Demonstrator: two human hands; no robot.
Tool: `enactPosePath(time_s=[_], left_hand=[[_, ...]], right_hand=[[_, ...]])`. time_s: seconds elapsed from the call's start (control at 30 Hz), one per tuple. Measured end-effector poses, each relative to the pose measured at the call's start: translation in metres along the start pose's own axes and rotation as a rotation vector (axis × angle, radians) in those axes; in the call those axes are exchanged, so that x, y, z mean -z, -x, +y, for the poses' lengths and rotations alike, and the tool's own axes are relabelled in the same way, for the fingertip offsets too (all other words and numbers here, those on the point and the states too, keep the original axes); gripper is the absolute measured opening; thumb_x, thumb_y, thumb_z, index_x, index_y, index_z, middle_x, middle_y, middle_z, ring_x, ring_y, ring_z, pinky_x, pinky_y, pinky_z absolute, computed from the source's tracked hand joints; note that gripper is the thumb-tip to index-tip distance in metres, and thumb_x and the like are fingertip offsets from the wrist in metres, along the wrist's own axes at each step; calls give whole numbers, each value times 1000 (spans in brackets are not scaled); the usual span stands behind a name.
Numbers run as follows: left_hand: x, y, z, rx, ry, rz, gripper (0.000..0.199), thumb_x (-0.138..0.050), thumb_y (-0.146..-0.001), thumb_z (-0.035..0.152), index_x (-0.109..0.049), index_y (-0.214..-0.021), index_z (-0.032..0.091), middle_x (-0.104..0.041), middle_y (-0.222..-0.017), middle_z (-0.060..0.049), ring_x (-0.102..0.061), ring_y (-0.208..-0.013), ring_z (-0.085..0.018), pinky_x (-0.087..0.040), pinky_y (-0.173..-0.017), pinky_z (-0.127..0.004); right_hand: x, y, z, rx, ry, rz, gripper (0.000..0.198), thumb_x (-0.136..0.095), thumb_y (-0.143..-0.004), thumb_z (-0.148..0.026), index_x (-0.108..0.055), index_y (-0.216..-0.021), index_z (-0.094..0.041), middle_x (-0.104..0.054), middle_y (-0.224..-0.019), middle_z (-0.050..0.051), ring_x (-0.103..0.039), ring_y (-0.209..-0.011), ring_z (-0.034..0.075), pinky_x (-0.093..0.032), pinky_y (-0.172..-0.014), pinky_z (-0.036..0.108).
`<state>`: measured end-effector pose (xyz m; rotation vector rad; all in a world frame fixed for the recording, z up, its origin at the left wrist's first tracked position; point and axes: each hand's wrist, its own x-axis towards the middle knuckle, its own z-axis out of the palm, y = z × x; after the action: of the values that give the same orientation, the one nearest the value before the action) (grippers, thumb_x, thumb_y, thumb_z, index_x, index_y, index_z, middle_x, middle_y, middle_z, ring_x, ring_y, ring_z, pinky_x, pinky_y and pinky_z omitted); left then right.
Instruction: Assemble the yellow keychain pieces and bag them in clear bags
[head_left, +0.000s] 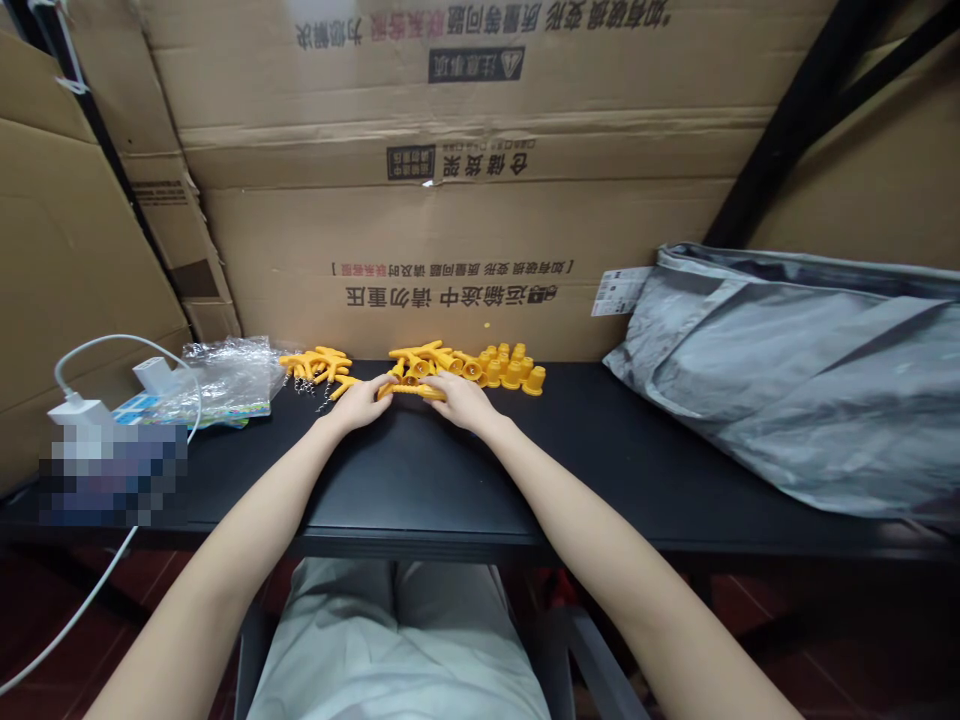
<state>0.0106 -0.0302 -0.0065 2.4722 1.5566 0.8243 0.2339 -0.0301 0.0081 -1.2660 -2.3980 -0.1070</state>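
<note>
My left hand [361, 404] and my right hand [463, 402] are close together near the back of the black table. A yellow ribbed plastic handle [412, 391] lies crosswise between them, with the fingers of each hand closed at one end. Just behind it is a heap of yellow flared plastic pieces [417, 369], some lying on their sides. Several yellow cup-shaped bases [511, 374] stand upright in a cluster right of my right hand. To the left are yellow handles with metal corkscrew spirals [319, 362]; one corkscrew [344, 385] lies beside my left hand.
Clear plastic bags [225, 375] over colourful cards lie on the left of the black table [450, 490]. A white charger [81, 425] with a cable stands on a blurred item there. A large grey bag [787, 380] fills the right side. Cardboard [465, 220] walls the back.
</note>
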Motion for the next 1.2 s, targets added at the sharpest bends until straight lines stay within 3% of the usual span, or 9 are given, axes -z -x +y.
enactPosePath(time_s=[0.27,0.47,0.6,0.73,0.87,0.97,1.1,1.2], left_hand=[[7,3,8,-54,-52,64,24,-48,-82,29,-61,-101,23,-63,-73,0,-57,-65,-15,-38,-62,-24],[8,4,12,-36,-78,75,26,-52,-81,35,-59,-102,22,-61,-67,2,-57,-62,-15,-36,-58,-23],[7,3,8,21,-96,67,23,-54,-80,34,-59,-101,24,-61,-67,3,-57,-62,-15,-36,-58,-23],[7,2,2,72,-77,79,22,-55,-80,34,-59,-99,24,-61,-68,2,-57,-62,-15,-36,-57,-24],[9,3,0,66,-75,87,22,-55,-80,33,-59,-100,25,-61,-68,3,-57,-62,-14,-36,-58,-23],[10,3,0,37,-80,104,23,-54,-80,33,-58,-101,24,-62,-69,2,-56,-62,-14,-36,-58,-23],[9,4,2,17,-50,131,24,-54,-80,33,-58,-101,24,-60,-68,2,-55,-61,-14,-35,-58,-23],[8,3,3,13,-38,137,23,-53,-80,33,-58,-101,24,-59,-67,3,-55,-61,-14,-35,-58,-23]], right_hand=[[3,1,-7,-15,-51,-49,37,-60,-87,-27,-61,-124,-21,-66,-115,9,-63,-104,23,-48,-88,32],[-2,0,-3,-22,-126,-29,40,-61,-85,-24,-59,-124,-21,-64,-122,10,-61,-111,24,-46,-94,36],[-10,-3,7,-1,-322,37,53,-64,-78,-18,-49,-129,-16,-58,-126,14,-58,-113,24,-44,-98,41],[-12,-8,17,-100,-545,12,51,-60,-75,-10,-43,-123,-14,-55,-125,15,-64,-94,18,-52,-86,37],[-12,-10,21,-179,-815,-22,34,-62,-79,-15,-46,-109,-18,-63,-104,6,-68,-81,14,-56,-78,34],[-8,-9,20,-258,-985,-76,24,-67,-82,-29,-50,-93,-18,-68,-80,2,-69,-66,13,-58,-65,28],[-1,-7,13,-374,-1033,-143,43,-53,-87,-57,-50,-72,-17,-66,-55,5,-60,-42,11,-45,-39,18],[2,-6,9,-438,-1009,-150,56,-40,-88,-67,-52,-66,-17,-60,-45,4,-48,-30,8,-33,-29,17]])
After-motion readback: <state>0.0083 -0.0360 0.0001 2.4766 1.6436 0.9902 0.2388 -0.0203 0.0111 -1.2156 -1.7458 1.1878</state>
